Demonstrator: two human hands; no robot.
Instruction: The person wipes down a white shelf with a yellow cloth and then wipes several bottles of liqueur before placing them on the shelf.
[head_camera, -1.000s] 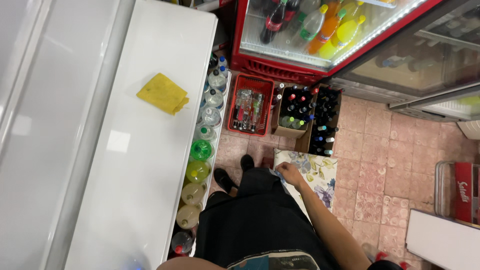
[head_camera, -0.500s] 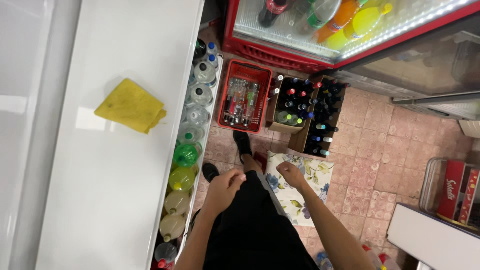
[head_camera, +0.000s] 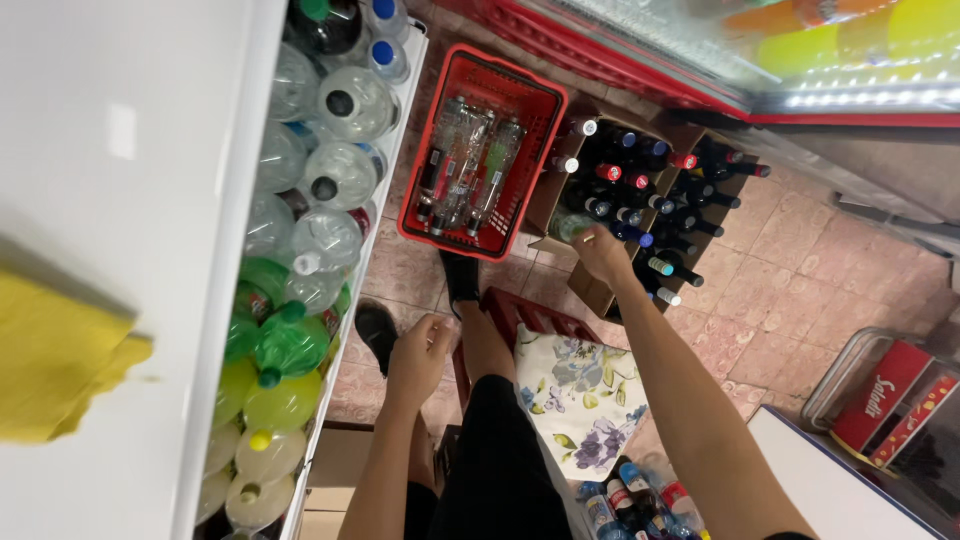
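Observation:
My right hand (head_camera: 603, 256) reaches down to an open cardboard box (head_camera: 547, 206) packed with dark capped bottles (head_camera: 640, 190). Its fingers are closed on a pale green bottle (head_camera: 567, 228) at the box's near left corner. My left hand (head_camera: 420, 352) hangs over my left knee with its fingers loosely curled and nothing in it. A red plastic basket (head_camera: 521, 92) holding a few clear bottles lies on the tiled floor just left of the box. Behind my right forearm a floral cushion (head_camera: 580, 395) rests on a red crate (head_camera: 520, 312).
A white counter (head_camera: 130, 200) with a yellow cloth (head_camera: 50, 360) runs along the left, and large plastic bottles (head_camera: 300, 230) are shelved beside it. A red-framed drinks fridge (head_camera: 700, 70) stands ahead. Small bottles (head_camera: 630, 500) stand near my right side, and a red-and-white case (head_camera: 880, 395) is at the right.
I have leaned forward and down. My right hand moved from the floral cushion out to the bottle box and closed on a green bottle. My left hand stayed by my knee.

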